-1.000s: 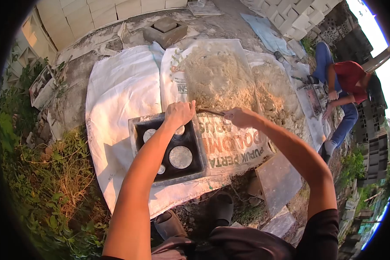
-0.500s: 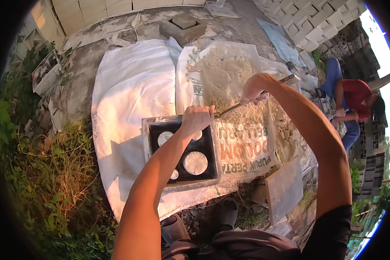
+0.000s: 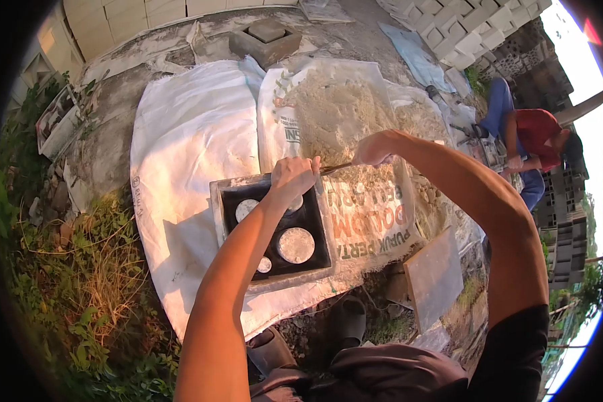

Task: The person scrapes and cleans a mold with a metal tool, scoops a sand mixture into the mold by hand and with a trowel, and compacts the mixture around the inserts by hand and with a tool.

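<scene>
A square box mould (image 3: 325, 244) with a dark inside lies on white sacking, with several round pale discs inside, the largest being a disc (image 3: 295, 245) at the near right. My left hand (image 3: 296, 175) is closed over the mould's far rim, close to its far right corner. My right hand (image 3: 375, 149) is wrapped round a thin rod (image 3: 336, 167), whose tip reaches the mould's corner beside my left thumb. The rod's other end is hidden behind my right hand and forearm.
Sandy powder (image 3: 342, 100) is heaped on a printed sack (image 3: 375, 224) beyond the mould. A grey block mould (image 3: 264, 47) stands farther back. A flat board (image 3: 434, 278) leans at the near right. A person in red (image 3: 539, 137) crouches at the right. Plants (image 3: 94, 288) grow at left.
My right hand has moved down and left along the rod, closer to the mould's corner. The left hand keeps its place on the rim. The whole view has shifted slightly.
</scene>
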Demonstrator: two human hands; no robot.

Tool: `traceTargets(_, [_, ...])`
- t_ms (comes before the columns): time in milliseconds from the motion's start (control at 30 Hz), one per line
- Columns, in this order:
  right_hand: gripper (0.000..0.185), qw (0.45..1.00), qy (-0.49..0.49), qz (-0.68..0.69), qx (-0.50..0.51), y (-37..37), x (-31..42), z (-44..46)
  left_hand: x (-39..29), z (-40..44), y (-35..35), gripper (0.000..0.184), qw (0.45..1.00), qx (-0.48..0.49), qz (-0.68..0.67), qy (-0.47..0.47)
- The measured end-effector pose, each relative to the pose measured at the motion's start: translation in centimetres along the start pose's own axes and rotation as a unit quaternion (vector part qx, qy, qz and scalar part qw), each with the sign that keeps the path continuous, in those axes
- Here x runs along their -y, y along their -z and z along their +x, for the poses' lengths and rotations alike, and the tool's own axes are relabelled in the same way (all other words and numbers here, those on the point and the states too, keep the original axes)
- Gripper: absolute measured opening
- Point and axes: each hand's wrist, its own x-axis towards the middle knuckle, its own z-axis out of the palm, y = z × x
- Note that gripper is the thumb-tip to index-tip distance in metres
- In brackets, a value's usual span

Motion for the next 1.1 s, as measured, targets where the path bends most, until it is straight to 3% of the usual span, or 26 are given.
traceTargets(33, [0.033, 0.997, 0.044, 0.056, -0.003, -1.4, 0.1, 0.0, -0.2, -0.3, 0.2, 0.055, 0.998, -0.012, -0.056, 0.024])
traceTargets(167, [0.023, 0.984, 0.061, 0.164, 0.012, -1.8, 0.2, -3.1, -0.3, -1.0, 0.7, 0.054, 0.999, -0.042, -0.007, -0.016])
traceTargets(267, [0.036, 0.992, 0.104, 0.07, -0.02, -2.5, -0.9, -1.0, 0.5, -0.3, -0.4, 0.053, 0.995, -0.089, -0.021, -0.037])
traceTargets(367, [0.03, 0.988, 0.131, 0.022, -0.079, -3.8, -1.3, 0.5, 0.9, 0.3, -1.2, 0.052, 0.997, -0.048, 0.02, -0.063])
traceTargets(500, [0.017, 0.982, 0.075, 0.119, -0.128, -7.6, -0.3, -0.6, -0.1, -0.1, 0.5, 0.05, 0.999, -0.015, -0.025, -0.015])
traceTargets(700, [0.041, 0.919, 0.046, 0.251, -0.3, -14.8, 2.6, -2.6, 0.0, -0.2, 0.4, 0.049, 1.0, 0.007, -0.02, -0.003])
traceTargets(1100, [0.055, 0.887, 0.026, 0.285, -0.363, -19.8, 3.5, 1.1, 0.0, -0.1, -0.1, 0.048, 1.0, -0.005, 0.005, -0.009])
